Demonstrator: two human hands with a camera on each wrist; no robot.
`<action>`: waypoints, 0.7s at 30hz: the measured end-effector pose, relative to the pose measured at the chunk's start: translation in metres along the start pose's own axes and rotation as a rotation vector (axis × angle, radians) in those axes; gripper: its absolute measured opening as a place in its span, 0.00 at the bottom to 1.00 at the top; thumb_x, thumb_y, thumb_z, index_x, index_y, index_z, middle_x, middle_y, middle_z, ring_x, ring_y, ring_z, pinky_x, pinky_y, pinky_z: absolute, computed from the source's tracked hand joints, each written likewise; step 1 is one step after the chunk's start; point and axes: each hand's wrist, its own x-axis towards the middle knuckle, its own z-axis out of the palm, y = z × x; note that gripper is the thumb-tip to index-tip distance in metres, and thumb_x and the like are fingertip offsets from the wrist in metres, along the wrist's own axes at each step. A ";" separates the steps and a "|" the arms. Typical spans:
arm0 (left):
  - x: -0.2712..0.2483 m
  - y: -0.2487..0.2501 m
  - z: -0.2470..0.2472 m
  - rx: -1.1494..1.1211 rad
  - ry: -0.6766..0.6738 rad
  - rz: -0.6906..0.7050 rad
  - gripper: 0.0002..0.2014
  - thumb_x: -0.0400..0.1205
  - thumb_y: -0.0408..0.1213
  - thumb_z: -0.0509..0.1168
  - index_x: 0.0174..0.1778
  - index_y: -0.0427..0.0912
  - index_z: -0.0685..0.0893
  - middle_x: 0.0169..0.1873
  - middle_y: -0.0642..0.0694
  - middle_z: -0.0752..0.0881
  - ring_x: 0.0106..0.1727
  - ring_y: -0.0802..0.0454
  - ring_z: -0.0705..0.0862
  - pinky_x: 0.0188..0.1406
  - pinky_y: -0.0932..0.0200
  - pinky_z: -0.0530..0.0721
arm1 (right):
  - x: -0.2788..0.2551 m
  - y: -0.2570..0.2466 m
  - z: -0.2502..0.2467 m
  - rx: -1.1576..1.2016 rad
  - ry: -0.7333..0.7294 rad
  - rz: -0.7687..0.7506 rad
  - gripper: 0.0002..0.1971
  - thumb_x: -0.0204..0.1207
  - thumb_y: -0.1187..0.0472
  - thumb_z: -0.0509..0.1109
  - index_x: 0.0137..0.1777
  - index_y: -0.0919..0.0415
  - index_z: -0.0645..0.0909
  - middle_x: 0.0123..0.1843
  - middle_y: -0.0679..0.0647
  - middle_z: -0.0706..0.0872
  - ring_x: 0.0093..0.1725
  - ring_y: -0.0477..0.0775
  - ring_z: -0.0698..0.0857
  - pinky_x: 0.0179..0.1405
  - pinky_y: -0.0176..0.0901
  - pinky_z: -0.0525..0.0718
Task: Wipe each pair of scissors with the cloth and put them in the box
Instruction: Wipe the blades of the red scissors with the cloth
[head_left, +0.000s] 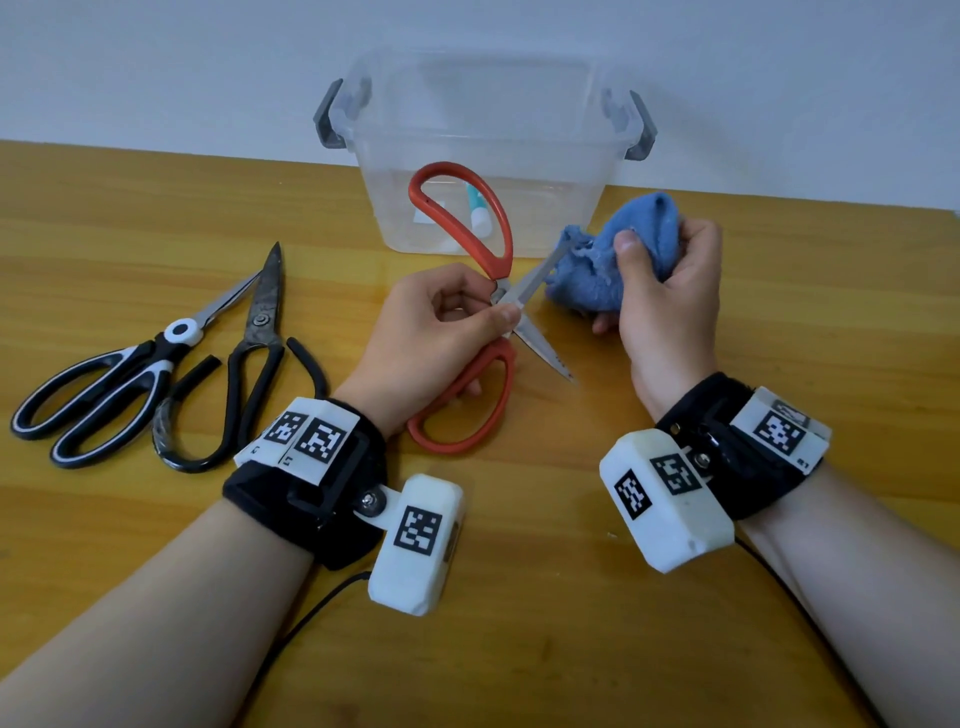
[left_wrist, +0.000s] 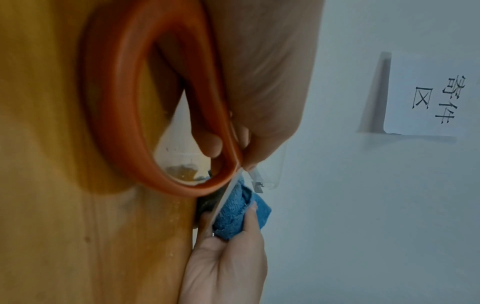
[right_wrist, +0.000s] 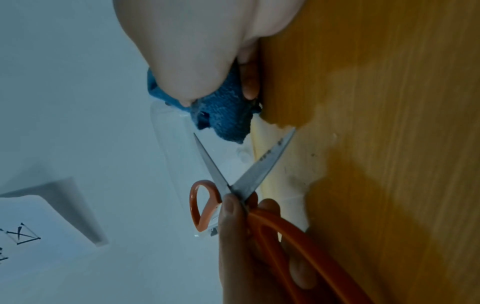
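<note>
Orange-handled scissors (head_left: 498, 291) held above a yellow wooden bench (head_left: 519, 519), blades spread wide in an X, pinched near the pivot between thumb and fingers of the left hand (head_left: 431, 332), one handle loop rising toward the box, the other under the palm. Upper blade tip touching or just short of a crumpled blue cloth (head_left: 597, 260); cannot tell which. Lower blade slanting down toward the bench surface. Cloth bunched in the right hand (head_left: 670, 301), fingers curled round it and thumb pressed on top, just right of the scissors.

Clear plastic box (head_left: 488, 156) with grey side latches, lid off, standing at the far edge of the bench against a pale wall, directly behind the raised scissors. Small item with a teal and white body (head_left: 478, 208) lying inside it; too blurred through the plastic to identify.

Two more pairs lying flat on the bench well left of the hands: black-and-white scissors (head_left: 114, 384) with blades pointing up and right, and beside them, handles close together, black scissors (head_left: 244, 364) of dark metal, with blade tips pointing away from the viewer.

White marker-tagged camera units (head_left: 415, 540) strapped on black bands at both wrists.

From the wrist views: paper sign with printed characters (left_wrist: 436, 96) on the wall
</note>
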 end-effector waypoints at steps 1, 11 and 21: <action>0.000 0.000 0.000 -0.004 0.009 -0.007 0.10 0.84 0.39 0.75 0.50 0.35 0.85 0.40 0.31 0.90 0.23 0.36 0.85 0.26 0.36 0.86 | 0.000 -0.001 0.000 0.021 -0.002 0.008 0.08 0.85 0.57 0.69 0.56 0.50 0.70 0.49 0.49 0.83 0.30 0.52 0.86 0.22 0.49 0.84; 0.003 -0.002 -0.001 0.015 -0.014 0.001 0.05 0.85 0.35 0.73 0.50 0.37 0.86 0.38 0.40 0.89 0.22 0.44 0.84 0.23 0.45 0.86 | -0.015 -0.010 0.002 -0.030 -0.457 -0.258 0.12 0.72 0.66 0.83 0.49 0.49 0.89 0.39 0.40 0.90 0.40 0.40 0.87 0.39 0.36 0.85; 0.001 -0.002 -0.001 -0.028 -0.047 0.029 0.06 0.84 0.34 0.74 0.44 0.40 0.84 0.32 0.39 0.88 0.20 0.50 0.82 0.14 0.61 0.80 | 0.000 -0.003 0.000 0.089 -0.022 0.041 0.06 0.79 0.56 0.76 0.52 0.52 0.83 0.44 0.58 0.89 0.34 0.58 0.88 0.19 0.41 0.77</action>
